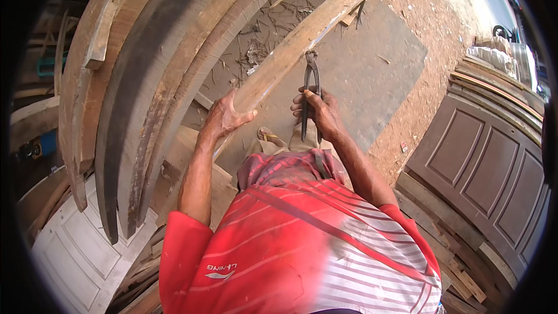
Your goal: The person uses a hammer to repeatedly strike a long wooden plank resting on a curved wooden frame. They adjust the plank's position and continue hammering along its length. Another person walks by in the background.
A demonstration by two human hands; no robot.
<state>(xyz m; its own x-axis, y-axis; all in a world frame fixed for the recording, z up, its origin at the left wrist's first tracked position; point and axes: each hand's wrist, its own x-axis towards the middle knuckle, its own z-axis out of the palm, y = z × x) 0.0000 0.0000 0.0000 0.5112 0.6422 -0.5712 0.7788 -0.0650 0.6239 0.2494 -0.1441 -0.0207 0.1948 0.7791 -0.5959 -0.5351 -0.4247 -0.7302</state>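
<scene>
A long wooden plank (286,53) runs from my left hand up toward the far right. My left hand (222,117) is wrapped over its near end, thumb on the right side. In my right hand (320,109) is a pair of dark metal pincers (313,75), gripped by the handles with the head pointing away from me. The pincers' jaws are at the plank's right edge; whether they touch it or grip anything there I cannot tell.
Several thick timber beams (152,75) stand close on my left, with a white panelled door (78,256) below them. A brown panelled door (482,163) lies on stacked boards at the right. Beneath the plank is a grey sheet (372,64) on bare ground, with wood scraps (256,46).
</scene>
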